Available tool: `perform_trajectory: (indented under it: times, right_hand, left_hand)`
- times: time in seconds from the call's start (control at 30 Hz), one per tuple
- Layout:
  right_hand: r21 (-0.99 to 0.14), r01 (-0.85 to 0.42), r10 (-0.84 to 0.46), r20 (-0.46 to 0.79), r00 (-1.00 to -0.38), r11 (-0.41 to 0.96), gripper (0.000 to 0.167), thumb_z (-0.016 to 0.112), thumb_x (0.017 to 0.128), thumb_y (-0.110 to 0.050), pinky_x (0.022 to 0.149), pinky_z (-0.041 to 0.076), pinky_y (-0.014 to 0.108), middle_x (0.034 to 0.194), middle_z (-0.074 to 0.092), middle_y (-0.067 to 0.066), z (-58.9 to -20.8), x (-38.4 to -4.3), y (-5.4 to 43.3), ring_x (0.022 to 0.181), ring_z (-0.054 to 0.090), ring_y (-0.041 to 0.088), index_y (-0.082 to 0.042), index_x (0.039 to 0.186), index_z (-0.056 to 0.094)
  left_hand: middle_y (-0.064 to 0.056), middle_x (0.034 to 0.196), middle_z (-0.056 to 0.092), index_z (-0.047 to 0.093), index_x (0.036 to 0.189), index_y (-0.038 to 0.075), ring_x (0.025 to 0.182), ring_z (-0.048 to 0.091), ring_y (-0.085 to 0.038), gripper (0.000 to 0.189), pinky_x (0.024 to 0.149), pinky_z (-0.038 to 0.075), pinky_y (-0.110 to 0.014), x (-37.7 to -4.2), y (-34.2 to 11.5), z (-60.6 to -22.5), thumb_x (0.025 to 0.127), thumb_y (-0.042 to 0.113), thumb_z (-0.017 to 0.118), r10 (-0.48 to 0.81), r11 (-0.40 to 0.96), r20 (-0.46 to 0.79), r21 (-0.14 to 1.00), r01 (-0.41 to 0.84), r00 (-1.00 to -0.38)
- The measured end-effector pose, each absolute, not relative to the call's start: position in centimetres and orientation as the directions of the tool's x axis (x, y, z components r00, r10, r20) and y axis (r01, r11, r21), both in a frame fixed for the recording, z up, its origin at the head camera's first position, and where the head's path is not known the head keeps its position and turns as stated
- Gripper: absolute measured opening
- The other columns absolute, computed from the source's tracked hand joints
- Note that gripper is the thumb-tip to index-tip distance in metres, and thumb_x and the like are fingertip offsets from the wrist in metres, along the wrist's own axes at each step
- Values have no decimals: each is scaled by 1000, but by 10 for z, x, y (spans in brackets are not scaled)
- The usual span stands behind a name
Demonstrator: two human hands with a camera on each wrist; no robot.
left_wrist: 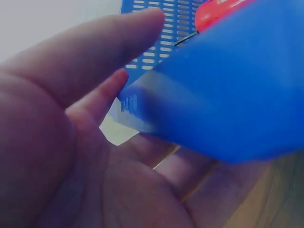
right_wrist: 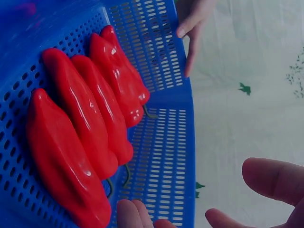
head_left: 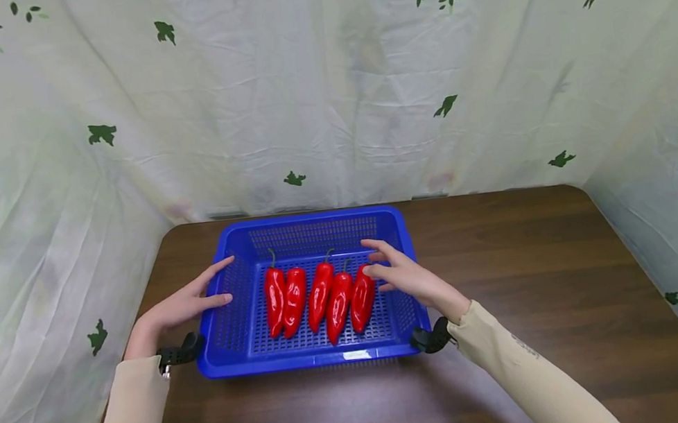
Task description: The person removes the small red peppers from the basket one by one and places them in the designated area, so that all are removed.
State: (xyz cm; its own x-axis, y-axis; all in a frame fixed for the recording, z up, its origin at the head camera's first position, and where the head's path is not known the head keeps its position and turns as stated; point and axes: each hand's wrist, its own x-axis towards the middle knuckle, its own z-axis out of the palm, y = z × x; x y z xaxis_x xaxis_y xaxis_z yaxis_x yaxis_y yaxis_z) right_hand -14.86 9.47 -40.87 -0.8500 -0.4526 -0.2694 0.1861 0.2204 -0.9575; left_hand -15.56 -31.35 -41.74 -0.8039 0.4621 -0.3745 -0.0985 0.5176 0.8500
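Several glossy red chili peppers (head_left: 338, 307) lie side by side in a blue plastic basket (head_left: 331, 360) with slotted walls; some show green stems. My left hand (head_left: 183, 304) is at the basket's left rim, its index finger and thumb extended over the rim. In the left wrist view, the other fingers (left_wrist: 190, 171) lie along the outside of the blue wall, partly hidden by it. My right hand (head_left: 412, 280) hovers over the basket's right side, beside the rightmost pepper (head_left: 363, 299). Its fingers are loosely bent and spread, with nothing between them in the right wrist view.
The basket stands on a dark brown wooden table (head_left: 507, 255), left of its middle. White cloth (head_left: 326, 101) with green leaf and bird prints hangs behind the table and at both sides. Black straps (head_left: 431, 337) sit on both wrists.
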Motion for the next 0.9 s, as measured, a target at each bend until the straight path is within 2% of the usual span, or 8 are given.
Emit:
perform_trajectory:
  times: [0.33, 0.77, 0.9]
  right_hand:
    - [-906, 292, -442, -408, -799, 308, 60, 51, 98, -19, 92, 43, 58, 139, 39, 25, -420, -156, 89, 118, 47, 48, -9, 150, 24]
    - [-865, 362, -443, -492, -749, 347, 64, 52, 96, -25, 92, 40, 61, 145, 34, 22, -424, -158, 79, 122, 43, 48, -8, 151, 24]
    - [-855, 372, -445, -508, -737, 360, 61, 51, 96, -24, 92, 40, 61, 144, 36, 21, -426, -161, 73, 122, 42, 47, -8, 150, 26]
  left_hand:
    - [-29, 151, 7, 2, 155, 26, 121, 43, -50, 79, 86, 49, -50, -157, -313, -420, 97, 12, 54, 460, 395, -456, 874, -285, -762]
    - [-32, 150, 6, -2, 154, 24, 120, 43, -52, 81, 83, 50, -52, -154, -314, -420, 97, 11, 53, 481, 349, -439, 890, -293, -759]
    - [-31, 150, 8, -1, 154, 26, 118, 46, -48, 80, 84, 50, -51, -154, -314, -420, 98, 11, 53, 471, 339, -449, 887, -314, -759]
